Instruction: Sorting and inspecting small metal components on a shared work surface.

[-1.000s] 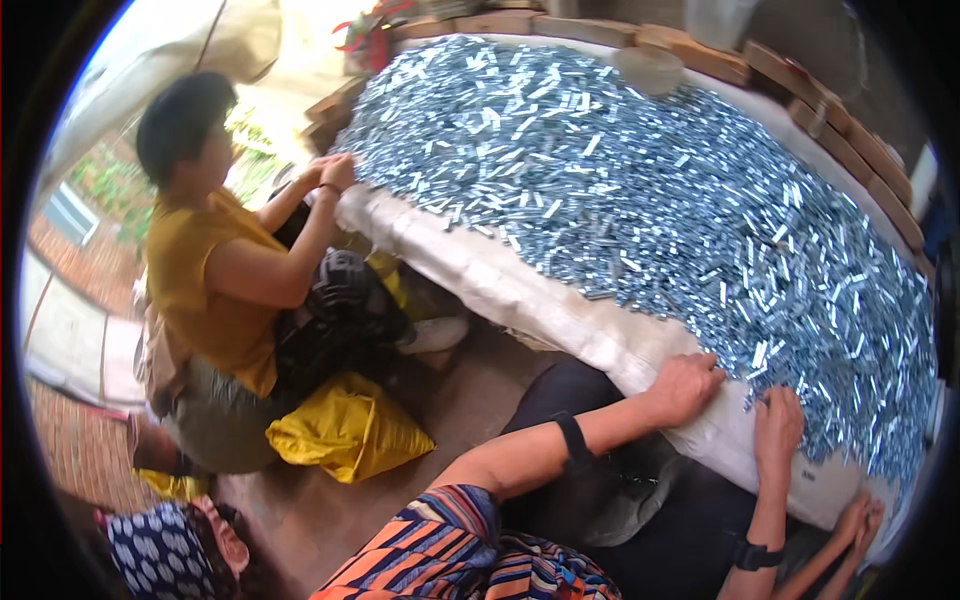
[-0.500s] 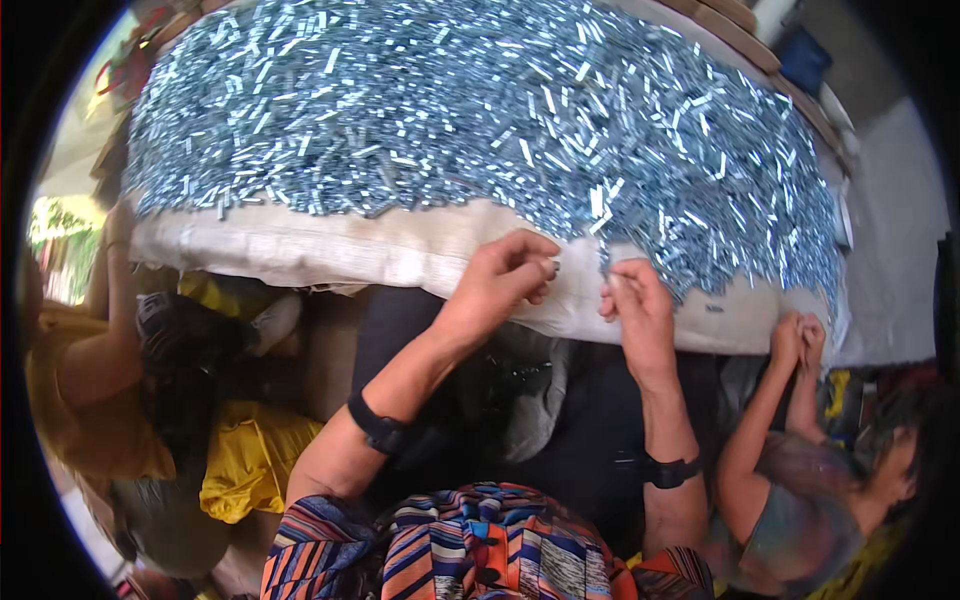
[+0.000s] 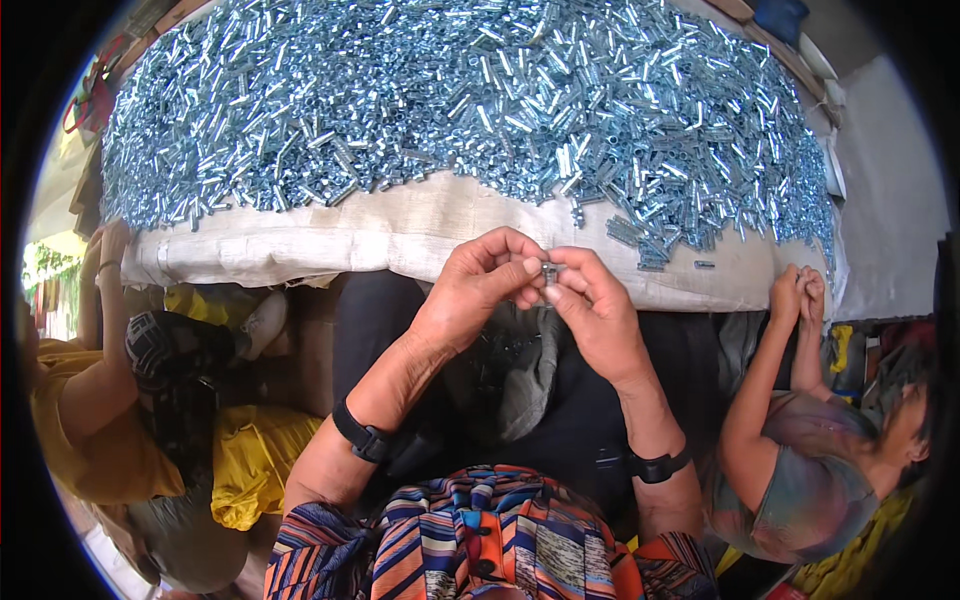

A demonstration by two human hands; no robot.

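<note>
My left hand (image 3: 478,285) and my right hand (image 3: 598,312) meet in front of the table's near edge. Thumbs and fingers of both are pinched on a small silvery metal piece (image 3: 549,270), whose exact kind is too small to make out. Beyond them spreads a wide heap of shiny bluish metal sleeves (image 3: 400,110), short and long ones mixed. It lies on a pale woven cloth (image 3: 330,243). Close by my right hand, a few sleeves (image 3: 652,245) lie at the heap's front fringe, and a single sleeve (image 3: 705,264) rests apart on the cloth.
At the right, a co-worker's hands (image 3: 797,295) are together at the cloth's edge. Another person's arm (image 3: 100,330) reaches the table at the left. A yellow bag or cloth (image 3: 262,455) is low on the left. A grey bag (image 3: 530,385) hangs below my hands.
My hands were apart over the cloth's edge; now they have come together, both on the small metal piece. The view has also shifted slightly.
</note>
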